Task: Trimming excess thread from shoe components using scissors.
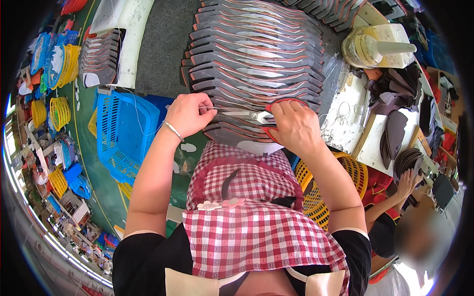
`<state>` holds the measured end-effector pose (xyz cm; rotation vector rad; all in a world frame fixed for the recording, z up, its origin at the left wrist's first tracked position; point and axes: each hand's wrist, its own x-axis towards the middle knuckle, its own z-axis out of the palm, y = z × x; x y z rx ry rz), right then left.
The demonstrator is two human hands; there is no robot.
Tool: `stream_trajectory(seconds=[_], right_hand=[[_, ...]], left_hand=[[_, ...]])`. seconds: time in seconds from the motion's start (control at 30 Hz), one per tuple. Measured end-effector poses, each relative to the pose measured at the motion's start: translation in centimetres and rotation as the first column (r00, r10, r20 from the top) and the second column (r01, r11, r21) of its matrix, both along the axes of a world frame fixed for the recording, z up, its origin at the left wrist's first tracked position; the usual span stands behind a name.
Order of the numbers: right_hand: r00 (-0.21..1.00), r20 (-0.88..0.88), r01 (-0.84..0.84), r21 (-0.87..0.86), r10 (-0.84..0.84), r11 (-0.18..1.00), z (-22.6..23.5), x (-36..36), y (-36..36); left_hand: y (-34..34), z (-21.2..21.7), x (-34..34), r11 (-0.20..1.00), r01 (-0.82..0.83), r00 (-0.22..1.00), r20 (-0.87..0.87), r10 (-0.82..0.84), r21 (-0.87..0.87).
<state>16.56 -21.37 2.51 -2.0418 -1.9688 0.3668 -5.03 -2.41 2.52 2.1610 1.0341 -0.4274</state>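
A long overlapping row of grey shaped pieces (254, 73) with orange edges and pale patches runs away from me over the dark table. My right hand (297, 126) is closed round the red handles of a pair of scissors (240, 114). Their blades point left across the near pieces and look slightly parted. At the left edge of the row, my left hand (189, 114) pinches a thin pale thread (211, 107) between thumb and fingers. The thread's end near the blades is too fine to follow.
A blue basket (129, 118) stands left of the table, and a yellow basket (358, 170) sits by my right arm. On the right are a glue pot (363, 47), dark cut pieces (392, 133) and a co-worker's hand (409, 181). Another small stack (100, 56) lies at the far left.
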Motion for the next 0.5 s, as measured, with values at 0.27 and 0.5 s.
stream_trajectory(seconds=[0.27,0.5], right_hand=[[0.985,0.17,-0.002,-0.057,0.011,0.998,-1.5,-0.6,1.2],[0.39,-0.779,0.179,-0.458,-0.49,0.871,-2.4,-0.4,-2.6]], left_hand=[[-0.8,-0.7,-1.0,0.992,-0.073,0.989,0.137,0.059,0.102],[-9.5,-0.1,1.2,0.815,-0.15,0.861,0.331,0.386,-0.559]])
